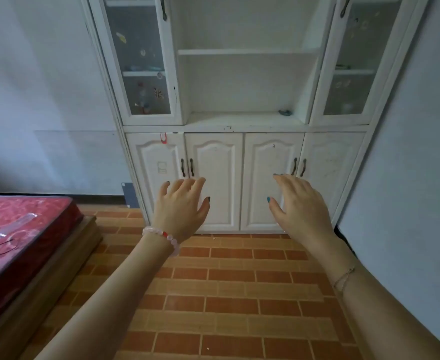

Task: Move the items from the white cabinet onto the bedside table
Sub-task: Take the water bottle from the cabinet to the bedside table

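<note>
The white cabinet [244, 120] stands straight ahead against the wall, with open middle shelves, glass doors at both sides and four shut lower doors. A small dark blue-grey item [285, 112] lies at the right end of the lowest open shelf. My left hand [181, 207] and my right hand [299, 203] are both stretched out in front of the lower doors, fingers spread and relaxed, holding nothing. The bedside table is not in view.
A bed with a red mattress [18, 237] on a wooden frame fills the lower left. Behind the left glass door [142, 61] sit several small items. Dark handles [187, 167] hang on the lower doors. The floor [226, 294] is brick-patterned; walls close in on both sides.
</note>
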### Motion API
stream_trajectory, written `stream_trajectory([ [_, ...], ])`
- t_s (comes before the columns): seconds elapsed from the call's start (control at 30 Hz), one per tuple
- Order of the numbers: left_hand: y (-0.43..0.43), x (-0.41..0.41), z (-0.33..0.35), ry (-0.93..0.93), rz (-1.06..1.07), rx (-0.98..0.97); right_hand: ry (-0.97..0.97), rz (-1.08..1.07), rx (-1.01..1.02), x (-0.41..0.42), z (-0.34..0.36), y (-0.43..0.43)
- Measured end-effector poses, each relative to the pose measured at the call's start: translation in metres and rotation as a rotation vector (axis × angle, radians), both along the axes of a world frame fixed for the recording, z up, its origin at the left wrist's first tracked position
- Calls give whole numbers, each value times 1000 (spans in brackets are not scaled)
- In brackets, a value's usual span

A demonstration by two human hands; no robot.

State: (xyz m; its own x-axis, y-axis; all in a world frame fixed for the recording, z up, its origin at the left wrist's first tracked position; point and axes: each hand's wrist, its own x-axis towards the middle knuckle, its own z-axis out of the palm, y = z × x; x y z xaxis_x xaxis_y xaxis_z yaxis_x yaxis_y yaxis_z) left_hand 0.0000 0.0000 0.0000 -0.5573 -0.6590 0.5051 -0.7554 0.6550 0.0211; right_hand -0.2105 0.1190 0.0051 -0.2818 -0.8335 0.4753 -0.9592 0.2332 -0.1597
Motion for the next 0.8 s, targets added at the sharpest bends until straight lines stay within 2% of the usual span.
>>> stream_trajectory([
  [0.43,-61,-19,-13,20,39,-30,-31,61,-3,-22,-12,-70],
  [0.8,-219,-41,11,80,77,-48,-12,134,-13,-41,16,-242],
])
